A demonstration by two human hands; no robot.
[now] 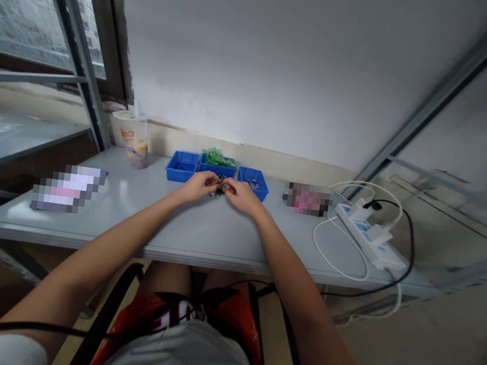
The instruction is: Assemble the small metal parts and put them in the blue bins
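My left hand (199, 186) and my right hand (242, 195) meet over the middle of the grey table. Both are closed, with fingertips pinched close together around something too small to name. Small dark pieces (219, 192) show between and just below the fingertips. Behind the hands stand three blue bins: the left bin (176, 176) has a few small dark bits in it, the middle bin (229, 171) carries green plastic-looking pieces (214, 156), and the right bin (261, 194) contains small shiny metal parts (252, 183).
A clear drink cup (137, 143) with a straw stands at the back left. Nearer lies a pixelated phone-like object (67, 188). On the right are another blurred-out object (306, 200) and a white power strip (371, 238) with looping cables. Metal posts frame the table (218, 239).
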